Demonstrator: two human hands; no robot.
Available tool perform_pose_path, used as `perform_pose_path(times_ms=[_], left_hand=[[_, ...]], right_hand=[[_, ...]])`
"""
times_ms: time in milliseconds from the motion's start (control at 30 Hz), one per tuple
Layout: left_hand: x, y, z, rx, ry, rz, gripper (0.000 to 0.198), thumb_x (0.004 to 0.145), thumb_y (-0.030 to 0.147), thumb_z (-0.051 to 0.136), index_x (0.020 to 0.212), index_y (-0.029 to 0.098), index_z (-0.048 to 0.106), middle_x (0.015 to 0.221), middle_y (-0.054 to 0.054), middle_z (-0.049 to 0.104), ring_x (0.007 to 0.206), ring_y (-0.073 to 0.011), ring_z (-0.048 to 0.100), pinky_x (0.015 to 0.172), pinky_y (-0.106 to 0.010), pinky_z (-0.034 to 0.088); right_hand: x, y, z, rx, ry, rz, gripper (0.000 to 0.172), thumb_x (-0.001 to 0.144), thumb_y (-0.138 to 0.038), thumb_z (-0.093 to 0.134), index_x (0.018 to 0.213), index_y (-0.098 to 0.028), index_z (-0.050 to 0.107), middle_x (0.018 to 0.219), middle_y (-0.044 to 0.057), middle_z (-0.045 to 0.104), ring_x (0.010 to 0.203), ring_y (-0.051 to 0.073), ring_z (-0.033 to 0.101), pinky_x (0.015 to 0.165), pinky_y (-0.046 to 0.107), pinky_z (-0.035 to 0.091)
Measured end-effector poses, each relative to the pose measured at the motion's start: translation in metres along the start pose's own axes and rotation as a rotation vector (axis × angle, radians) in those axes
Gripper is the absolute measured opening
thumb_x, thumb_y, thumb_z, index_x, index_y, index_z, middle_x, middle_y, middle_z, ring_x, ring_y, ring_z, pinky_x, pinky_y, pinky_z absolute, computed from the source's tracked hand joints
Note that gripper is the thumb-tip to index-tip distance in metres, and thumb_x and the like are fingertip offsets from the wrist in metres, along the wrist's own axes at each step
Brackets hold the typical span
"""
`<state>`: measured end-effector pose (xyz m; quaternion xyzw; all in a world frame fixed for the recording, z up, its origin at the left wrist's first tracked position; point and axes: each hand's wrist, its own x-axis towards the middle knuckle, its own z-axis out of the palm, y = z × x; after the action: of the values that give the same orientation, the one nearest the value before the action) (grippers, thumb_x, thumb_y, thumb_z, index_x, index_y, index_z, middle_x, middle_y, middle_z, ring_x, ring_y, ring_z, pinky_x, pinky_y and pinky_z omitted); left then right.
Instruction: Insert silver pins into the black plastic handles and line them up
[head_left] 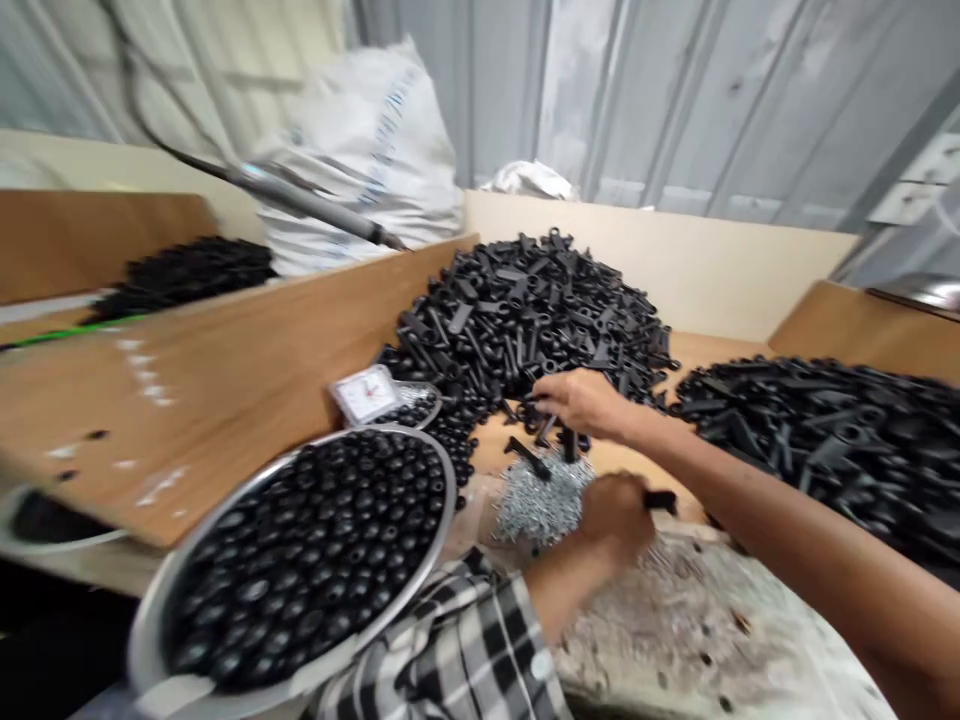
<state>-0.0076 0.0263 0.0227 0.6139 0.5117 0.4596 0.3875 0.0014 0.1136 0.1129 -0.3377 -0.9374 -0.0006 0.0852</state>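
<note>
- Tub [450, 490]: nearest, at lower left, filled almost to its rim with black balls [300, 550].
- Left hand [616, 515]: plaid sleeve, fingers curled closed around a black part [660, 501], over the worn near end of the table [705, 610].
- Screws [534, 507]: a loose silvery heap just beside the left hand, with black pieces lying on it.
- Second tub [71, 542]: at far left, below the board [225, 350]; its dark contents are too unclear to name.
- Right hand [581, 402]: thumb and fingers drawn nearly together at the pile's near edge; I cannot tell whether a piece is gripped.
- Bowl [436, 408]: beyond the first tub, holding small, blurred bits, with a white case [367, 394] against it.
- Pile [540, 310]: black parts heaped loose between boards; another heap [825, 430] lies to the right.
- Sack [375, 150]: white, blue-lettered, behind the board, contents hidden.
</note>
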Motion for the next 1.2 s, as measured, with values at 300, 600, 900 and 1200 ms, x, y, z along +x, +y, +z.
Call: perform_pose_path(times_ms=[300,600,900,1200], left_hand=[[-0.011,0.000,0.020,-0.365,-0.587,-0.242,0.019,0.067,0.022,0.053,0.080,0.010,0.059,0.063,-0.004,0.058,0.056,-0.0129,0.055,0.049,-0.021,0.038],[0.008,-0.015,0.034,-0.310,-0.474,-0.508,0.018,0.064,0.027,0.056,0.073,0.012,0.050,0.059,-0.002,0.055,0.041,-0.0103,0.047,0.033,-0.019,0.030],[0.005,-0.019,0.029,-0.089,-0.149,-0.293,0.010,0.069,0.022,0.050,0.067,0.013,0.053,0.046,0.004,0.044,0.038,-0.0062,0.035,0.039,-0.018,0.026],[0.002,-0.018,0.026,-0.078,-0.090,-0.228,0.009,0.069,0.018,0.048,0.063,0.014,0.052,0.042,0.005,0.040,0.039,-0.0063,0.036,0.040,-0.018,0.027]], right_hand=[[-0.174,0.079,-0.003,0.999,0.635,0.453,0.025,0.072,-0.030,0.064,0.092,-0.015,0.064,0.068,0.001,0.060,0.057,0.011,0.053,0.056,0.024,0.043],[-0.204,0.088,0.050,1.581,0.529,0.525,0.021,0.069,-0.023,0.066,0.087,-0.013,0.064,0.066,0.002,0.062,0.051,0.009,0.054,0.050,0.021,0.044],[-0.193,0.061,0.069,2.048,0.189,0.390,0.024,0.073,-0.026,0.063,0.092,-0.012,0.056,0.072,0.005,0.063,0.052,0.012,0.058,0.045,0.021,0.044],[-0.188,0.057,0.076,2.046,0.161,0.412,0.026,0.074,-0.033,0.065,0.091,-0.013,0.060,0.071,0.004,0.062,0.052,0.012,0.059,0.045,0.020,0.046]])
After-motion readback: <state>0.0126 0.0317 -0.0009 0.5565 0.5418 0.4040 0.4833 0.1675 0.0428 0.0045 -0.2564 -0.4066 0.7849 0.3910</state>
